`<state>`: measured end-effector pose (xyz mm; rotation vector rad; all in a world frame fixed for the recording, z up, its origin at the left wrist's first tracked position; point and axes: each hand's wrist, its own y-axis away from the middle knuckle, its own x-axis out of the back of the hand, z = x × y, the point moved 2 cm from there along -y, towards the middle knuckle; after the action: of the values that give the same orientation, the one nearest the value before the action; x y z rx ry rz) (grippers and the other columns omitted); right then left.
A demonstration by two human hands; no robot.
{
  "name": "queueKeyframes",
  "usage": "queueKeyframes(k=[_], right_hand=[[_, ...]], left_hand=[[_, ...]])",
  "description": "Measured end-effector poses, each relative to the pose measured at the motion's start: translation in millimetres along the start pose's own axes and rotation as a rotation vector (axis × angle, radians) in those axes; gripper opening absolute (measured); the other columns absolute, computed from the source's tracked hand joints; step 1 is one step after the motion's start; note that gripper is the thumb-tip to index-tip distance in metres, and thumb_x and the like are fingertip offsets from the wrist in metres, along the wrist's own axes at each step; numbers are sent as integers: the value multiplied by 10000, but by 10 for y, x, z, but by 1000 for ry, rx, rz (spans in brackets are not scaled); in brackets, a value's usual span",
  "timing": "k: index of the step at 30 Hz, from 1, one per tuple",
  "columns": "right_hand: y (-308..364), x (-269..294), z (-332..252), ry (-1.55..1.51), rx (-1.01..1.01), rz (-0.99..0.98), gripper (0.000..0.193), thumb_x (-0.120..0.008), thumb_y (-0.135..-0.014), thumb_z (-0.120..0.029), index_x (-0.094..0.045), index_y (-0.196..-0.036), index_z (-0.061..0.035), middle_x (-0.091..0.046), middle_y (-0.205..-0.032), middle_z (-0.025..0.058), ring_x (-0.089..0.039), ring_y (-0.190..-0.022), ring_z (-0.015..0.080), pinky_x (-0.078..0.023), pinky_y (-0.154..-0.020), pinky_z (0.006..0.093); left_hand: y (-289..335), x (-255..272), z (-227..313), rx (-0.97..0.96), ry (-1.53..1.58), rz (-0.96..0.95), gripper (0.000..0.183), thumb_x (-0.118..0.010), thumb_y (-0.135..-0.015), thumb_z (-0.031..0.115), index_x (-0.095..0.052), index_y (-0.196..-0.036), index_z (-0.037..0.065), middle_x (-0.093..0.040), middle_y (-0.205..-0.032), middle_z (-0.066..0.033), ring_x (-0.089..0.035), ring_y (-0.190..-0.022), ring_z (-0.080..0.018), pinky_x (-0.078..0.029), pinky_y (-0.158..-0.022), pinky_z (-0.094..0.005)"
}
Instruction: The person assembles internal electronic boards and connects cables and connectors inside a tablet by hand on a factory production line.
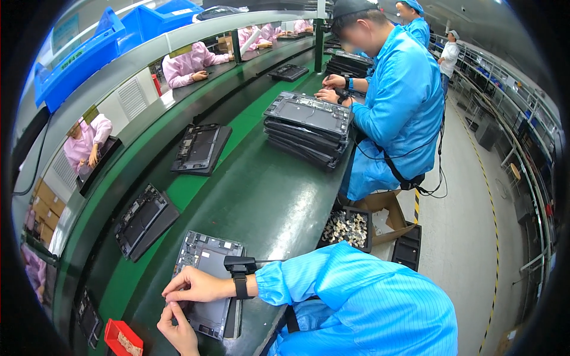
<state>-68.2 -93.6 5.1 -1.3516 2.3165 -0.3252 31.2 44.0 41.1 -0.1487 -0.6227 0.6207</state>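
Note:
An opened tablet casing (211, 317), dark grey with circuit parts at its far end, lies on the green bench in front of me. Over its left edge my right hand (200, 283) is closed in a pinch, with a black strapped device on the wrist. Just below it, my left hand (180, 333) also has thumb and finger pressed together, its fingertips almost touching the right ones. Whatever they pinch, if anything, is too small to make out. Close to my left hand stands a red bin (113, 343) holding small tan pieces.
More opened tablets (145, 216) lie on the green conveyor strip at left. A tall stack of tablet casings (309, 113) stands ahead, beside a co-worker in blue (398, 107). Below the bench's right edge are a black tray of small parts (347, 228) and a cardboard box (389, 204).

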Motion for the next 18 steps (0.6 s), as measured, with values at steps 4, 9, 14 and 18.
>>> queueKeyframes(k=[4, 9, 14, 18], right_hand=[[-54, 80, 70, -135, -43, 46, 243, -712, -981, -132, -741, -1140, 50, -776, -984, 121, -731, -904, 137, -588, -835, 272], [-194, 285, 83, -142, 13, 150, 281, -690, -1006, -165, -711, -1211, 26, -765, -991, 76, -694, -933, 95, -557, -857, 263], [-157, 384, -8, -125, -68, 183, 231, -700, -1000, -178, -665, -1120, 17, -737, -964, 49, -685, -903, 76, -550, -807, 244], [-156, 385, -49, -100, -52, 168, 189, -710, -988, -153, -679, -1065, 17, -740, -923, 48, -699, -853, 78, -556, -780, 245]], left_hand=[[-83, -61, -63, 4, -79, -85, 278, -644, -1032, 160, -710, -1086, -104, -753, -875, -124, -675, -784, -163, -550, -742, -292], [-232, -238, -153, -150, -549, -117, 590, -682, -973, 305, -529, -1410, -61, -584, -1404, -252, -519, -1350, -379, -356, -1141, -464], [-432, -512, -465, -291, -576, -215, 723, -748, -911, 326, -456, -1437, -76, -556, -1403, -241, -526, -1280, -387, -354, -1093, -492], [-328, -447, -377, -174, -459, -199, 716, -800, -858, 293, -503, -1403, -64, -595, -1340, -223, -549, -1247, -375, -383, -1057, -463]])
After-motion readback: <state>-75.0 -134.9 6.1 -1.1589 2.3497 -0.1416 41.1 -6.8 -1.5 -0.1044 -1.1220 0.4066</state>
